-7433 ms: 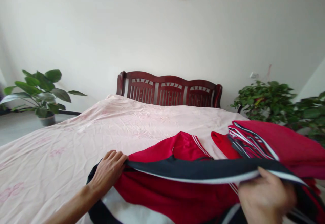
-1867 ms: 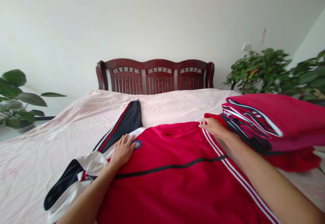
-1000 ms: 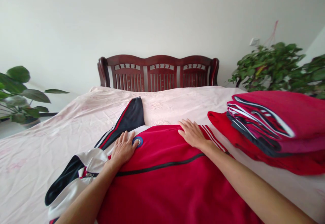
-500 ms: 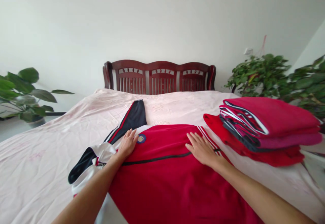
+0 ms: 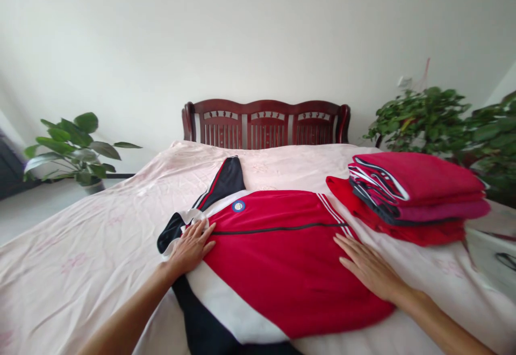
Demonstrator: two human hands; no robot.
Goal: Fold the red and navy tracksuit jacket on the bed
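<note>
At the far left we see a broad-leaved green potted plant on the floor beside the bed with its wrinkled pale pink sheet. Our left hand lies palm down, fingers spread and grip released, on the near-left edge of the red, white and navy track jacket, just by its white collar. The left forearm runs in from the near left, rising toward the hand.

The jacket lies flat in the middle of the bed. Its long axis runs from near to far, slightly tilted, with the collar and round blue badge toward the far left and one navy sleeve pointing away toward the dark red carved wooden headboard.

Our right hand rests flat on the jacket's right edge, fingers stretched and pointing far-left, grip released too; its forearm comes in from the near right corner.

Just right of the jacket, close but apart, sits a stack of folded red garments with striped trim. Behind it stands a bushy small-leaved green plant.
</note>
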